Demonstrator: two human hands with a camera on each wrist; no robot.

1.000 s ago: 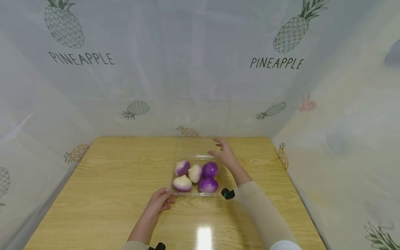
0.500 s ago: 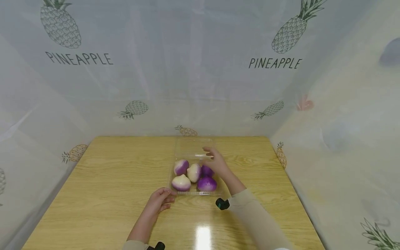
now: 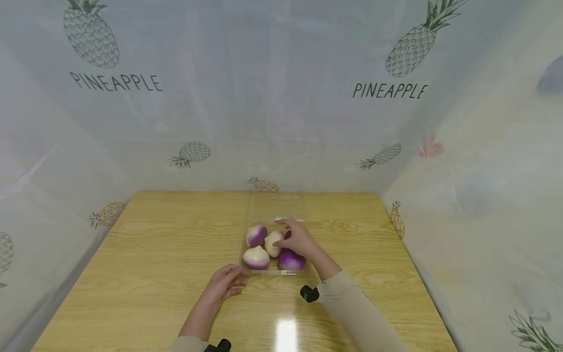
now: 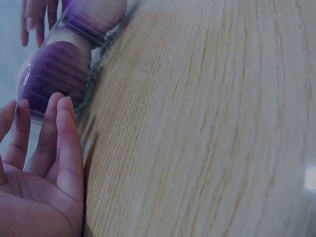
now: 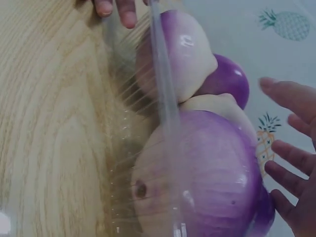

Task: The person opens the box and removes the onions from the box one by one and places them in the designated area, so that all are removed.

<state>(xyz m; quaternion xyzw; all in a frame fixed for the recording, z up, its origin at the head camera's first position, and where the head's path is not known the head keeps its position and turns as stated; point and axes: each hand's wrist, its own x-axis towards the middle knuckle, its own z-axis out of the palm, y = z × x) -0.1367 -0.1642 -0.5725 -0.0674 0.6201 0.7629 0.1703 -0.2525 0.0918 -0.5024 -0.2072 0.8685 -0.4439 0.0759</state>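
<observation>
A clear plastic container [image 3: 274, 272] holds several shiny purple-and-white onions. Its near left corner is pinched between the thumb and a finger of my left hand [image 3: 223, 283], whose other fingers lie along the side in the left wrist view. My right hand [image 3: 300, 238] is over the right half, fingers spread and bent. In the head view its thumb overlaps the middle onion [image 3: 272, 245], and the hand mostly hides the back right onion. The front right onion [image 3: 292, 260], front left onion [image 3: 256, 259] and back left onion [image 3: 256, 235] stay in sight.
The container's transparent lid [image 3: 274, 205] is folded back, away from me. Beneath it is a wooden table [image 3: 154, 264]. A pineapple-print curtain [image 3: 281, 107] surrounds the table at the back and sides.
My right hand has moved from beside the lid, leftward and toward me, to over the onions on the right. My left hand has stayed at the container's corner.
</observation>
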